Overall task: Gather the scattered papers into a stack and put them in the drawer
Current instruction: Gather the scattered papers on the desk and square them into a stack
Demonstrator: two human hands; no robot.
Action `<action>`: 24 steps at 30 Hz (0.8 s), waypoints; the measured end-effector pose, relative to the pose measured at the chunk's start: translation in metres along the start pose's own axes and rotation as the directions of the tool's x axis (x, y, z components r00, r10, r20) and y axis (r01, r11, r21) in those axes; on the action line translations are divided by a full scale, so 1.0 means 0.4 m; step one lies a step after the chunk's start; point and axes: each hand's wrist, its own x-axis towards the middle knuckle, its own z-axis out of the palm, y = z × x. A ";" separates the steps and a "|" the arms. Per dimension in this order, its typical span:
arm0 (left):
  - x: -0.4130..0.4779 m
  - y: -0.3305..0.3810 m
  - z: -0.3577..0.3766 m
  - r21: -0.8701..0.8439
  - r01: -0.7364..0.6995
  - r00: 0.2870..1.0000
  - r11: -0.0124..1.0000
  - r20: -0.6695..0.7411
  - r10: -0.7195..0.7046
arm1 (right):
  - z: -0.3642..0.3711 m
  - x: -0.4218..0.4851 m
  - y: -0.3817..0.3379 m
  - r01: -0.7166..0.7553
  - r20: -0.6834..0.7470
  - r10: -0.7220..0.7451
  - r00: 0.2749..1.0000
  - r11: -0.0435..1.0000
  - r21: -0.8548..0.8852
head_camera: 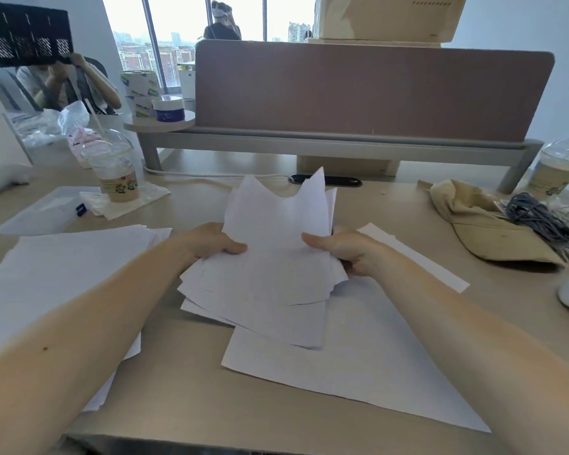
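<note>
An uneven bundle of white papers (276, 257) is lifted off the beige desk (391, 205) in the middle of the view, its sheets fanned and misaligned. My left hand (211, 243) grips its left edge, thumb on top. My right hand (345, 249) grips its right edge the same way. More white sheets (56, 274) lie flat at the left under my left forearm. A large sheet (358, 356) lies under the bundle, and a narrow strip of paper (418, 257) shows behind my right wrist. No drawer is visible.
A lidded drink cup (115, 169) on a napkin stands back left, beside a clear plastic bag (43, 211). A tan cap (483, 224) and grey cable bundle (536, 218) lie at the right, another cup (555, 172) behind them. A brown partition (372, 93) on a riser closes the back. A person sits far left.
</note>
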 end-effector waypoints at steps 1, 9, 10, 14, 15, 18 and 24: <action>0.000 -0.008 -0.003 -0.006 -0.008 1.000 1.000 -0.017 0.008 | -0.015 -0.004 -0.005 0.029 -0.040 -0.032 0.999 0.997 -0.070; -0.002 -0.038 -0.049 0.023 -0.009 0.996 1.000 -0.093 0.011 | -0.266 -0.031 0.031 -0.251 -0.400 -0.067 0.914 0.682 -0.687; -0.001 -0.037 -0.047 0.031 -0.010 0.994 0.999 -0.106 0.014 | -0.282 -0.039 0.039 -0.281 -0.413 -0.061 0.909 0.643 -0.712; 0.013 -0.048 -0.049 0.037 0.001 0.990 0.999 -0.142 0.005 | -0.298 -0.058 0.041 -0.344 -0.419 0.010 0.908 0.589 -0.731; 0.017 -0.051 -0.051 0.036 0.005 0.990 0.999 -0.140 0.000 | -0.296 -0.058 0.038 -0.356 -0.413 0.035 0.910 0.576 -0.736; 0.021 -0.054 -0.046 0.021 0.019 0.990 1.000 -0.138 -0.016 | -0.288 -0.059 0.034 -0.383 -0.411 0.106 0.906 0.618 -0.687; 0.016 -0.037 -0.034 -0.017 0.023 0.991 1.000 -0.134 -0.025 | -0.316 -0.065 0.010 -0.102 -0.580 -0.198 0.790 0.891 -0.443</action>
